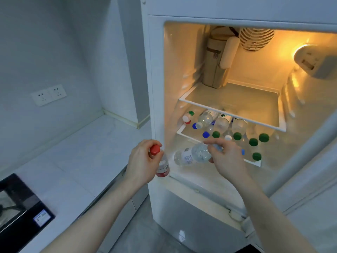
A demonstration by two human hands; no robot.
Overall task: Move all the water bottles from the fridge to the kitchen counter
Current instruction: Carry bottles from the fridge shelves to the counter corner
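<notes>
The left hand (141, 161) grips a red-capped bottle (161, 162) upright by its neck; the right hand (225, 156) holds a blue-capped bottle (191, 156) sideways at the open fridge (158, 88).

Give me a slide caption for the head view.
Each hand lifts a water bottle from the open fridge.

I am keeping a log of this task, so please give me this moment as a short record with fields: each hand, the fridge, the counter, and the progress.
left hand: left hand grips the red-capped bottle near its neck, upright, just outside the fridge
right hand: right hand holds a tilted clear bottle by its cap end, at the fridge opening
fridge: fridge open, lit; many bottles remain on the lower shelf and below it
counter: kitchen counter left of the fridge, no bottles on it
progress: two bottles in hand, none placed yet
</notes>
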